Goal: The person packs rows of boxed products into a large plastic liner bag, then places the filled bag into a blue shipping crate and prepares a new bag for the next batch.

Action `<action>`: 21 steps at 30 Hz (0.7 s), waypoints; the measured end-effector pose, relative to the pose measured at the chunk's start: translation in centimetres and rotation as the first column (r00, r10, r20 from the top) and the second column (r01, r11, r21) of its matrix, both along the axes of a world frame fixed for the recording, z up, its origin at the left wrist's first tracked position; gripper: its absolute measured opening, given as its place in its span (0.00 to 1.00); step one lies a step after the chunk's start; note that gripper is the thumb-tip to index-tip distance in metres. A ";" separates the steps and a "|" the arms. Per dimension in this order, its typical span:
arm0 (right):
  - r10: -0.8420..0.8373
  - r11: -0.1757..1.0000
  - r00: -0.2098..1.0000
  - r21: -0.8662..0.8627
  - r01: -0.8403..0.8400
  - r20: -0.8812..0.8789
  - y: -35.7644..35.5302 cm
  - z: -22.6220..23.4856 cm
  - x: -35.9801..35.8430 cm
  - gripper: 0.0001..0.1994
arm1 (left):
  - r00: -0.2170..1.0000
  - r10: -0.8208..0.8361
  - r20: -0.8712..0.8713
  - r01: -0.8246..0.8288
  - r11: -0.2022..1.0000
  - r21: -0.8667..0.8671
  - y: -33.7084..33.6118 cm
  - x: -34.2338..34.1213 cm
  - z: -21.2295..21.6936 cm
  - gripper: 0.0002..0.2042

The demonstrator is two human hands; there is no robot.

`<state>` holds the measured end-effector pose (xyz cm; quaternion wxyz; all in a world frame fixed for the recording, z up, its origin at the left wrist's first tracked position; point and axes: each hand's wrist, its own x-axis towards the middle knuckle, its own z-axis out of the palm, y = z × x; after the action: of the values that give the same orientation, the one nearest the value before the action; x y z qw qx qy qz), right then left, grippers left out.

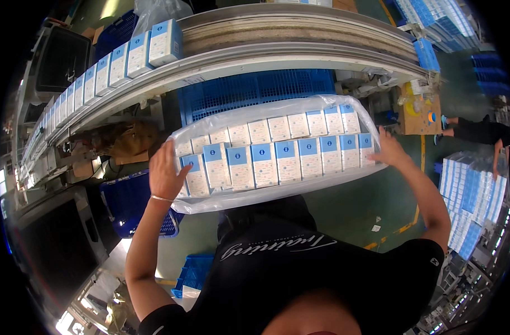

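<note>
A clear plastic bag (333, 177) lies spread open in front of me, its rim standing around two rows of small white-and-blue cartons (287, 162). My left hand (166, 167) grips the bag's left end, thumb over the nearest carton and fingers along the outside. At the opposite end, my right hand (391, 151) is on the bag's edge against the last carton, its fingers partly bent. The cartons stand side by side, some at the left leaning slightly. What supports the bag from below is hidden.
A conveyor (299, 42) runs across beyond the bag, with a line of similar cartons (120, 64) along its left part. Under it sits a blue crate (255, 92). Another blue basket (126, 204) is at left. Wrapped carton stacks (467, 206) and another person (478, 137) are at right.
</note>
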<state>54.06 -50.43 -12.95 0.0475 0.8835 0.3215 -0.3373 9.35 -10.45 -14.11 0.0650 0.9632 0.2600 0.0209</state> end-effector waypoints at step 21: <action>0.569 0.644 0.812 0.684 -0.342 -0.130 22.9 -3.5 -13.7 0.18 | 0.992 0.115 -0.048 -0.118 0.990 -0.071 3.7 -1.1 -2.4 0.13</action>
<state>40.33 -27.56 -16.46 -0.2223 0.6634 0.6336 -0.3301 8.28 -6.76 -16.50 0.0934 0.9436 0.3177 -0.0061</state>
